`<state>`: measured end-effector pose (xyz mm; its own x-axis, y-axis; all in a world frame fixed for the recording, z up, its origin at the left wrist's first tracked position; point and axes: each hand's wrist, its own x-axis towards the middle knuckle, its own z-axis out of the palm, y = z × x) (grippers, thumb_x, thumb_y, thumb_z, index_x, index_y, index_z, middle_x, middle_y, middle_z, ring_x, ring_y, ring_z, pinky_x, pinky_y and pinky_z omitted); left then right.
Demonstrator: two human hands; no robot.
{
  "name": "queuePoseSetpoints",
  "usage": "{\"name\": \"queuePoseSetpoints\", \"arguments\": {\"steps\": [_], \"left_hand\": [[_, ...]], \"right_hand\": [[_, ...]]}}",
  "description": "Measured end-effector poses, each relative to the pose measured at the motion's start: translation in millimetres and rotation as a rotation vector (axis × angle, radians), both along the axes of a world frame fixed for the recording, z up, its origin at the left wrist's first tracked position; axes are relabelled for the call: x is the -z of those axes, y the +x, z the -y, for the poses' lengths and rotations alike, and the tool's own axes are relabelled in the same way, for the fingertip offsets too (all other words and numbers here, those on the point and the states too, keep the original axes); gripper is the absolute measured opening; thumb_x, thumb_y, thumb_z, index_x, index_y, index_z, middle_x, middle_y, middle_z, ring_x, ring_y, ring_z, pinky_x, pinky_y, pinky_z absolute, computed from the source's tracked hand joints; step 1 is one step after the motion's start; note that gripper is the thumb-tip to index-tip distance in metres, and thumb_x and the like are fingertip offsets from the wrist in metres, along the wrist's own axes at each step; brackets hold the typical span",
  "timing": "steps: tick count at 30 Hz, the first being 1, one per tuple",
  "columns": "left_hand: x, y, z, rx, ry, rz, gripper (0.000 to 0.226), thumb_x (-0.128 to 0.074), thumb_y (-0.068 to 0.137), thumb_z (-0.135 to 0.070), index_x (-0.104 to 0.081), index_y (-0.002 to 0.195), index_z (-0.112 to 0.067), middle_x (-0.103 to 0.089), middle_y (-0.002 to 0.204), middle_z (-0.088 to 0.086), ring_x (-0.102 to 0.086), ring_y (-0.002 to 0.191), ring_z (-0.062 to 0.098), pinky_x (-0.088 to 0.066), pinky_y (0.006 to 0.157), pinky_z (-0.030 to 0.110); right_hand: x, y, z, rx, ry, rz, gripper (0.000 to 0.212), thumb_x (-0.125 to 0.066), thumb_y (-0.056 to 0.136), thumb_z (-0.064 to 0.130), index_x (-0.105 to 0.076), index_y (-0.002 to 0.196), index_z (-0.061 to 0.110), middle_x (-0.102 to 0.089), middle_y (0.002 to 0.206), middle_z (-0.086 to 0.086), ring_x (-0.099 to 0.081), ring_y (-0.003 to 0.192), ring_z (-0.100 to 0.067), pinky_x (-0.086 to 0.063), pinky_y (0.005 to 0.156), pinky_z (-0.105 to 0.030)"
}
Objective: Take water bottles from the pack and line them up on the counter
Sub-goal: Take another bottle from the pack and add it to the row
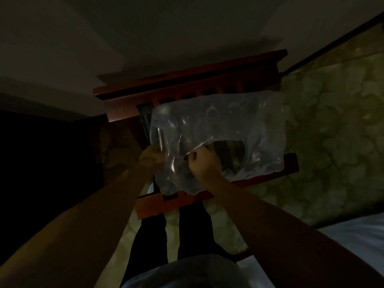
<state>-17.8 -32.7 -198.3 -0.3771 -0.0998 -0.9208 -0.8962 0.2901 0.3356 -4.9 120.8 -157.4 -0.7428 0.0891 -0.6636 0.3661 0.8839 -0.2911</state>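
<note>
The right hand [202, 161] was closed in a fist on the torn edge of the clear plastic wrap of the pack [218, 138], at the near rim of a hole in the film. The left hand [150, 156] was curled against the pack's left side; its exact grip could not be told in the dim light. The pack was seen resting on a reddish wooden table [187, 201], with patterned carpet [332, 132] to the table's right. Bottles inside the wrap were only faintly made out.
</note>
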Motion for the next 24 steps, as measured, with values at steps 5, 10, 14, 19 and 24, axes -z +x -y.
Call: {"name": "queuePoseSetpoints", "arguments": {"steps": [5, 10, 14, 19, 24], "left_hand": [[-17.8, 1.2, 15.9, -0.19, 0.212, 0.002, 0.016, -0.058, 0.092, -0.01, -0.064, 0.077, -0.008, -0.062, 0.082, 0.015, -0.059, 0.07, 0.023, -0.05, 0.07, 0.035], [-36.6, 2.3, 26.3, -0.176, 0.067, -0.065, 0.022, -0.066, 0.088, -0.022, -0.063, 0.07, -0.009, -0.064, 0.068, 0.007, -0.061, 0.066, 0.023, -0.052, 0.069, 0.037], [-49.7, 2.5, 43.0, -0.046, -0.123, -0.106, 0.026, -0.072, 0.081, -0.034, -0.064, 0.071, -0.012, -0.067, 0.07, 0.006, -0.063, 0.057, 0.015, -0.046, 0.044, 0.022], [-75.0, 0.7, 66.5, 0.113, -0.177, -0.137, 0.055, -0.071, 0.074, -0.059, -0.071, 0.095, -0.008, -0.071, 0.092, 0.012, -0.069, 0.083, 0.029, -0.059, 0.075, 0.04], [-110.3, -1.6, 86.4, 0.283, -0.224, -0.069, 0.057, -0.072, 0.066, -0.064, -0.073, 0.093, -0.014, -0.072, 0.092, 0.009, -0.07, 0.075, 0.021, -0.054, 0.056, 0.027]], "right_hand": [[-11.9, -1.2, -7.4, -0.043, 0.032, -0.029, 0.03, -0.043, 0.099, 0.03, -0.064, 0.103, 0.009, -0.068, 0.102, -0.014, -0.064, 0.097, -0.032, -0.046, 0.075, -0.035], [-15.6, 8.6, -6.4, -0.036, 0.117, -0.043, 0.035, -0.04, 0.1, 0.035, -0.064, 0.098, 0.01, -0.071, 0.097, -0.01, -0.067, 0.091, -0.024, -0.037, 0.065, -0.027], [-25.4, 16.8, -6.8, -0.098, 0.117, -0.023, 0.028, -0.043, 0.099, 0.031, -0.064, 0.096, 0.013, -0.07, 0.096, -0.01, -0.067, 0.093, -0.027, -0.038, 0.069, -0.028], [-41.1, 17.4, -4.2, -0.123, 0.128, 0.001, 0.026, -0.045, 0.098, 0.032, -0.064, 0.097, 0.014, -0.069, 0.096, -0.011, -0.066, 0.091, -0.028, -0.046, 0.077, -0.033], [-61.1, 16.1, -5.0, -0.148, 0.143, 0.114, 0.029, -0.046, 0.097, 0.036, -0.064, 0.102, 0.014, -0.068, 0.102, -0.012, -0.064, 0.095, -0.03, -0.047, 0.087, -0.038]]}}
